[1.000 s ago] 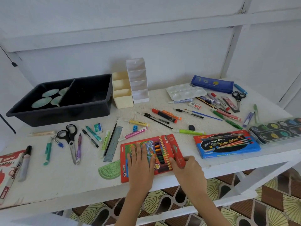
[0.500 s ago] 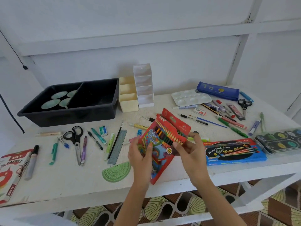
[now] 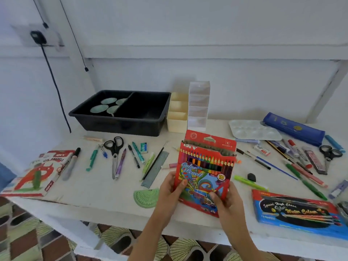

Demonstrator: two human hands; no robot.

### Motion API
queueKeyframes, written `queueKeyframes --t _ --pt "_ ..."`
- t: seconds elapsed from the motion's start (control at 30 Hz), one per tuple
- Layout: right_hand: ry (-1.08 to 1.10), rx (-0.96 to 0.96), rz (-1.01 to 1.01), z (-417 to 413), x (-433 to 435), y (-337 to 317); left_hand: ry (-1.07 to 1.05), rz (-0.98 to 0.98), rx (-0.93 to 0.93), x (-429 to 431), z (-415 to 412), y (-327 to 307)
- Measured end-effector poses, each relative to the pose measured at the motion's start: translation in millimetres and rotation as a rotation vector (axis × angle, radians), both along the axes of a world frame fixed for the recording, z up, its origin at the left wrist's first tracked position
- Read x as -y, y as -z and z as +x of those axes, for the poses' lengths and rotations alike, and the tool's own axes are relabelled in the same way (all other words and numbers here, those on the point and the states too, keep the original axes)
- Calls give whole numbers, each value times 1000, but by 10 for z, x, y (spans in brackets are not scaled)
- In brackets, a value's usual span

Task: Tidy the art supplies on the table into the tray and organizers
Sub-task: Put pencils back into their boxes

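A red box of colour pencils (image 3: 205, 166) stands upright above the table's front edge, its top flap open and pencil tips showing. My left hand (image 3: 170, 193) grips its lower left side and my right hand (image 3: 227, 200) grips its lower right corner. The black two-part tray (image 3: 120, 125) sits at the back left, with green discs in its left half. Beside the tray stand a cream organizer (image 3: 178, 119) and a white organizer (image 3: 198, 108).
Scissors (image 3: 114, 147), pens, a ruler (image 3: 155, 168) and a green protractor (image 3: 146, 197) lie to the left. An oil pastels box (image 3: 37, 174) lies far left. A white palette (image 3: 254, 129), blue pencil case (image 3: 293, 129), markers and a blue watercolour box (image 3: 299, 211) lie on the right.
Both hands lifted the pencil box off the table and turned it upright. Its flap came open. The view swung left.
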State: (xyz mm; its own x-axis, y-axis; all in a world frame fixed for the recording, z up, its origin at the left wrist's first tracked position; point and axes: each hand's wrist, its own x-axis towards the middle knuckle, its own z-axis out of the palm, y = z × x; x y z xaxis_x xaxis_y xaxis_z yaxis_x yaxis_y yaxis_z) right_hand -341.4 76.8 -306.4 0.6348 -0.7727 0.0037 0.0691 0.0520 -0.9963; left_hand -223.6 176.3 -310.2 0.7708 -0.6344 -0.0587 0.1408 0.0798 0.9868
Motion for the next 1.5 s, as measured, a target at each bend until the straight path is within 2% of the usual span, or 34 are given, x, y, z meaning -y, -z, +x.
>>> queueKeyframes --t 0.1,0.27,0.43,0.57,0.73,0.83,1.0,1.1,1.23,1.43,1.5 --pt "-32 24 -9 115 44 -84 -79 -14 12 -42 24 -69" --pt "-206 90 -12 432 -60 -265 -283 -85 27 -306 111 -226" --pt "-378 118 146 851 -447 -275 -543 -62 14 -835 334 -235" --pt "-360 21 122 1315 -832 -182 -774 4 1 -1282 614 -186" --pt "-377 -73 78 1968 -1378 -144 -915 43 -72 -1896 1052 -165" --pt "-416 -113 161 2332 -1710 -117 -987 69 -89 -2246 1384 -177" --pt "-441 -162 232 2815 -2194 -23 -1031 208 -75 -2718 1879 -93" --pt "-419 -182 114 3029 -2407 107 -1043 321 -39 -2958 2140 4" --pt "-422 -232 13 3182 -2563 223 -917 548 119 -3170 2415 92" --pt "-425 -208 -132 3271 -2692 254 -918 839 401 -3186 2593 73" --pt "-421 -172 -173 3292 -2740 259 -902 903 427 -3203 2687 103"
